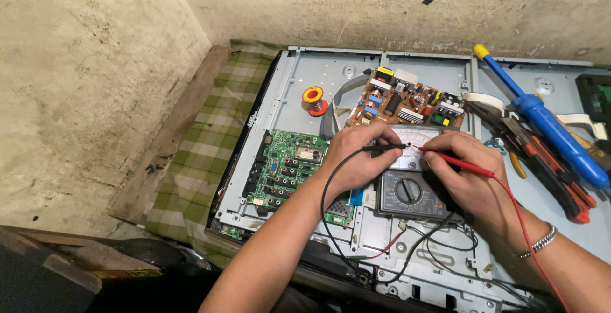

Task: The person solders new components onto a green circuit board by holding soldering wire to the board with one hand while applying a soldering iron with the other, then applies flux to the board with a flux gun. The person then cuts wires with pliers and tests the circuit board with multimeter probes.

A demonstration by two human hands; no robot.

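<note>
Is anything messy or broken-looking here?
Nothing looks broken. The left hand and right hand touch black and red probe tips together over the multimeter. Pliers lie loose on the metal panel.

Two probes meeting above an analog multimeter

The left hand (359,157) pinches a black probe (386,148), the right hand (468,173) a red probe (455,162); their tips nearly touch over the multimeter (410,189), which lies on an opened grey metal chassis (331,71) between a green circuit board (286,166) and a blue-handled tool (547,122).
</note>
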